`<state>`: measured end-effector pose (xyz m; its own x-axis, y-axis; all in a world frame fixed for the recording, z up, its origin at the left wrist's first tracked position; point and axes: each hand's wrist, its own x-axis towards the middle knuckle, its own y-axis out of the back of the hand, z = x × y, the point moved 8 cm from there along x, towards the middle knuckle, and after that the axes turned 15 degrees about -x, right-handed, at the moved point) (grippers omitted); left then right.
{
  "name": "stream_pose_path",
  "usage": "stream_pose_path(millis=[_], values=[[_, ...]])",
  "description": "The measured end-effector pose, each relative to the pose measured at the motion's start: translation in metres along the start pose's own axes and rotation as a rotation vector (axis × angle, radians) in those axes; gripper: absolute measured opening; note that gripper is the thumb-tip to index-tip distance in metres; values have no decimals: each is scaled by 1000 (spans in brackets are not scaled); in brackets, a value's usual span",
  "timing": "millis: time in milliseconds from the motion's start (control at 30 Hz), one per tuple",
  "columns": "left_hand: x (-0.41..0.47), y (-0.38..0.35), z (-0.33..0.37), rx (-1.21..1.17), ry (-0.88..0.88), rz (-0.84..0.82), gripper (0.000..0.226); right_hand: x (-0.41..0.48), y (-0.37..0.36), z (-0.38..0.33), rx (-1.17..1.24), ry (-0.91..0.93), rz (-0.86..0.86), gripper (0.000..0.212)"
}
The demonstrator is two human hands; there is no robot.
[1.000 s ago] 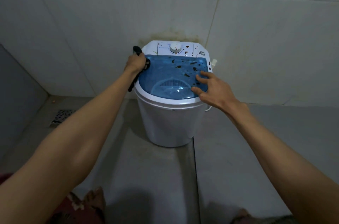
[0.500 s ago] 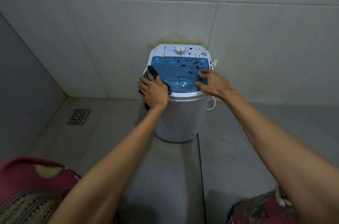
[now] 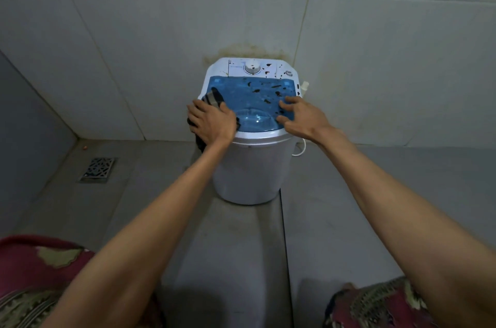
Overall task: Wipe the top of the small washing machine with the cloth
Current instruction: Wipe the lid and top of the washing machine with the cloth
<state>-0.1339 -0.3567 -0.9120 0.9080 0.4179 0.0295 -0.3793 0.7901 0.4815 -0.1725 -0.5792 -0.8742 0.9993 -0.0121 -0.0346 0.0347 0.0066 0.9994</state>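
A small white washing machine (image 3: 249, 169) stands on the floor against the tiled wall. Its blue see-through lid (image 3: 252, 98) and white control panel (image 3: 236, 67) carry several dark blotches. My left hand (image 3: 210, 122) presses a dark striped cloth (image 3: 214, 98) flat on the lid's front left corner; part of the cloth hangs down over the machine's left side. My right hand (image 3: 300, 118) rests on the lid's right front with fingers spread, touching the blue surface and holding nothing.
A metal floor drain (image 3: 98, 168) lies to the left. A white cord (image 3: 299, 150) loops at the machine's right side. A grey wall closes the left. My knees in patterned red fabric (image 3: 29, 268) show at the bottom corners.
My left hand brought the cloth from the lid's back left edge to its front left corner and now lies flatter on it. My right hand stayed on the lid's right side.
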Motion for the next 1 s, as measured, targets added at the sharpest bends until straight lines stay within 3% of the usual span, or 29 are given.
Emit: stream_pose_path(millis=[200,333,533,767,1000], values=[[78,-8,5,112,26,-152,64,2,-2,0,-4,7,32,55],[109,-30,33,199,-65,-231,65,2,-4,0,5,6,56,52],[128,-72,73,371,-156,-214,64,5,-8,4,-3,24,79,51],[110,-98,72,422,-482,-419,65,8,-9,6,-27,38,72,52],[18,-84,74,326,-673,-627,58,5,-6,7,50,-4,39,55]])
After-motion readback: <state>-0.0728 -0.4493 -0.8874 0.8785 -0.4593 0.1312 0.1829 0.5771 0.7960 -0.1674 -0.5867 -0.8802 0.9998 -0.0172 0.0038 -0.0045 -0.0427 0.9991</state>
